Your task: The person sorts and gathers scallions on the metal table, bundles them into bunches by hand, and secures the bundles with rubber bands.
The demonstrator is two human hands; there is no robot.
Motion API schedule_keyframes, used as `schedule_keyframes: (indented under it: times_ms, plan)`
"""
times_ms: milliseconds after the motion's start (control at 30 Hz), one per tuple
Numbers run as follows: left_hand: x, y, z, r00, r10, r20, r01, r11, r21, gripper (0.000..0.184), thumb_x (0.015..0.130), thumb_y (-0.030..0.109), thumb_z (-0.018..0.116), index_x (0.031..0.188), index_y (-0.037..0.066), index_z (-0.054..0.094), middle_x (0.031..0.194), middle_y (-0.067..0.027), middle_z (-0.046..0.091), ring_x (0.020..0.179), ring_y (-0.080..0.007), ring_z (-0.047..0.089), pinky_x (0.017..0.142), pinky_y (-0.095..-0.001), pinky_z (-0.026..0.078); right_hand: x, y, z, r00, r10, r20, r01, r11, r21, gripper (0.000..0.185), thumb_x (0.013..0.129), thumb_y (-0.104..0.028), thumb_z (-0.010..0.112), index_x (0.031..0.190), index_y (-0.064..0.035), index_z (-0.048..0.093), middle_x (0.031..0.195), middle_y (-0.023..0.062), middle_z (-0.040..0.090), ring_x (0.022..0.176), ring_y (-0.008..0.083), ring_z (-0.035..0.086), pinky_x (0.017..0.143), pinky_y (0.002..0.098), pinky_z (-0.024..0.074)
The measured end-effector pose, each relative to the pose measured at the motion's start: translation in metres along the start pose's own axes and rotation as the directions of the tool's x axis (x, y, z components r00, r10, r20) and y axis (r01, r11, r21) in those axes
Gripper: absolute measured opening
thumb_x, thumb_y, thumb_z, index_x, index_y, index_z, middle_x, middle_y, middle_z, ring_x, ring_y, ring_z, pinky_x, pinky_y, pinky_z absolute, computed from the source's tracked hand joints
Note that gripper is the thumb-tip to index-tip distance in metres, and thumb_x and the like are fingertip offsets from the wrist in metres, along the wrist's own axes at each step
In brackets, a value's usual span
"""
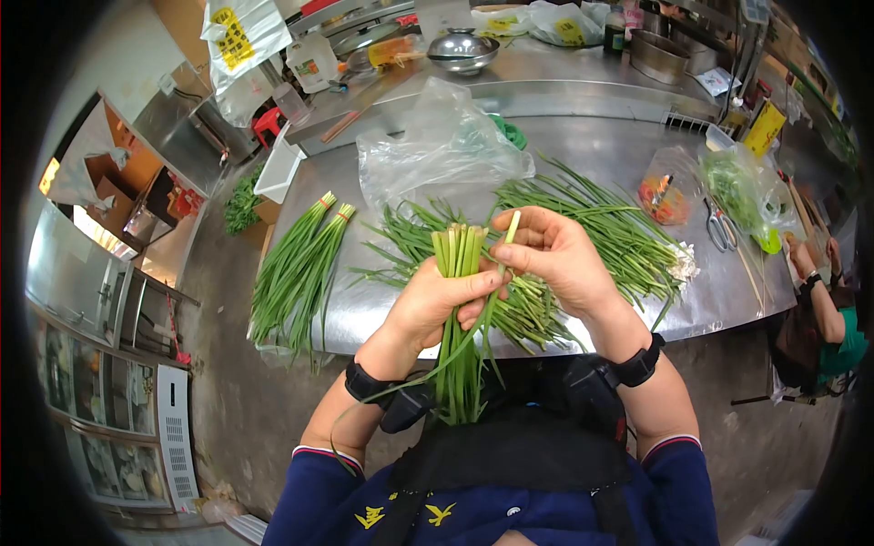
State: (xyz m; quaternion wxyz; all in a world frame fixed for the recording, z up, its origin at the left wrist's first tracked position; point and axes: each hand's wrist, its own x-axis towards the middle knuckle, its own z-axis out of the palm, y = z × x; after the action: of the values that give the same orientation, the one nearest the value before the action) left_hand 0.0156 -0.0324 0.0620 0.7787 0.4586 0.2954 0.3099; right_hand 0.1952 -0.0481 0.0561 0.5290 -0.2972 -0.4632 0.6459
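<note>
My left hand (435, 296) is wrapped round a bunch of garlic chives (462, 247), cut ends up and green leaves hanging down in front of me. Close beside it, my right hand (557, 259) pinches a single chive stalk (513, 227) between thumb and fingers, its pale end pointing up. Loose chives (601, 237) lie in a wide pile on the steel table (341, 314) behind and right of my hands. Two chive bundles (305, 259) tied with red bands rest at the table's left.
A clear plastic bag (437, 146) lies behind the chives. At the right are scissors (720, 226), a bag with red items (665, 196) and a bag of greens (736, 187). Another person's arm (819, 296) is at the right edge. A metal bowl (462, 53) stands on the back shelf.
</note>
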Motion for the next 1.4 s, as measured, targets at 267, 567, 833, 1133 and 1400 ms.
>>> schedule_keyframes:
  times_ms: [267,567,833,1133,1400]
  plan:
    - [-0.003,-0.011,-0.004,0.997,0.014,-0.076,-0.004,0.991,0.13,0.021,0.077,0.013,0.068,0.086,-0.002,0.055,0.069,-0.0077,0.057,0.044,-0.0061,0.043,0.038,-0.019,0.035,0.008,-0.011,-0.022,0.973,-0.134,-0.189,0.122,0.99,-0.074,0.033,0.079,-0.01,0.065,0.108,0.0005,0.053,0.087,0.0051,0.063,0.075,0.008,0.057,0.065,0.0206,0.044]
    - [0.001,-0.008,-0.005,0.999,-0.004,-0.049,0.006,0.998,0.057,0.02,0.079,0.011,0.066,0.088,-0.001,0.054,0.075,-0.014,0.06,0.044,-0.0063,0.043,0.038,-0.0187,0.036,-0.01,0.009,-0.022,0.973,-0.013,-0.23,0.007,1.0,-0.025,0.037,0.084,-0.015,0.062,0.114,0.001,0.05,0.082,0.0048,0.062,0.071,0.0095,0.058,0.065,0.0211,0.0454]
    - [0.003,-0.014,-0.003,0.986,-0.127,0.108,0.143,0.978,-0.153,0.02,0.079,0.012,0.064,0.089,0.0,0.052,0.069,-0.0105,0.057,0.043,-0.0056,0.042,0.04,-0.0203,0.036,-0.009,0.005,-0.008,0.995,0.068,-0.077,-0.062,0.995,0.083,0.043,0.076,-0.007,0.068,0.114,0.0028,0.048,0.078,0.0042,0.061,0.067,0.0076,0.056,0.062,0.0203,0.0453]
    - [-0.005,-0.003,-0.002,0.989,-0.083,0.126,0.09,0.995,-0.048,0.022,0.078,0.014,0.067,0.086,-0.001,0.054,0.069,-0.0094,0.059,0.043,-0.0056,0.042,0.039,-0.0198,0.035,0.003,-0.031,-0.04,0.95,-0.097,-0.298,0.116,0.992,0.048,0.03,0.076,-0.01,0.069,0.101,-0.0031,0.052,0.076,0.0027,0.061,0.062,0.0079,0.056,0.055,0.0165,0.0437]
    - [-0.003,-0.005,0.006,0.98,0.136,-0.143,-0.066,0.909,0.411,0.012,0.076,0.009,0.066,0.079,-0.002,0.062,0.064,-0.0027,0.058,0.044,-0.004,0.043,0.04,-0.018,0.033,-0.007,-0.021,-0.007,0.97,-0.127,-0.208,0.074,0.966,-0.248,0.042,0.079,-0.01,0.063,0.116,0.0016,0.046,0.088,0.0072,0.062,0.075,0.0087,0.056,0.063,0.0214,0.0458]
